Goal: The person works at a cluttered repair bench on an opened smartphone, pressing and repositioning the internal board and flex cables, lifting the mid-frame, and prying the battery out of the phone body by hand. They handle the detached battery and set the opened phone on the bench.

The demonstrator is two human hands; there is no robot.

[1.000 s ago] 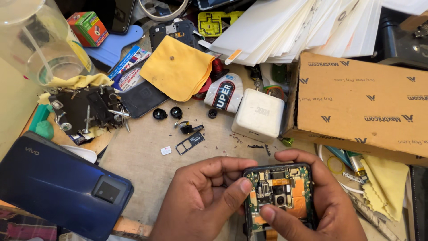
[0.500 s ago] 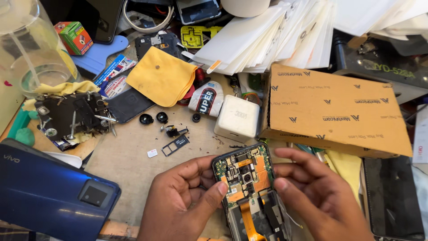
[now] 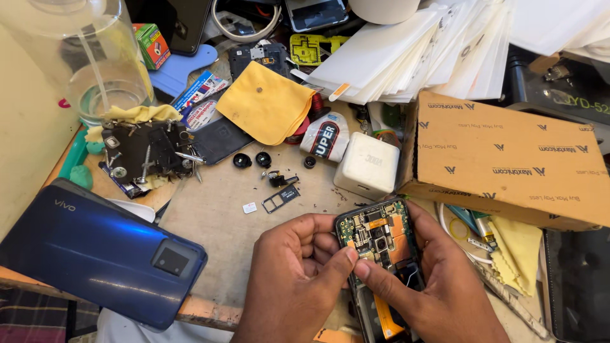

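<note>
Cluttering brown worktop (image 3: 216,216): blue phone back (image 3: 101,254), cardboard box (image 3: 508,165)

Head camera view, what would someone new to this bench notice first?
Low in the middle, the left hand and right hand hold an opened phone, thumbs meeting on its bare circuit board. A glossy blue phone back cover lies at the lower left, and a brown cardboard box sits at the right among clutter.

Glossy blue phone back cover (image 3: 101,254), matt brown cardboard box (image 3: 508,165), soft yellow cloth (image 3: 264,108), smooth white plastic charger (image 3: 367,164).
</note>
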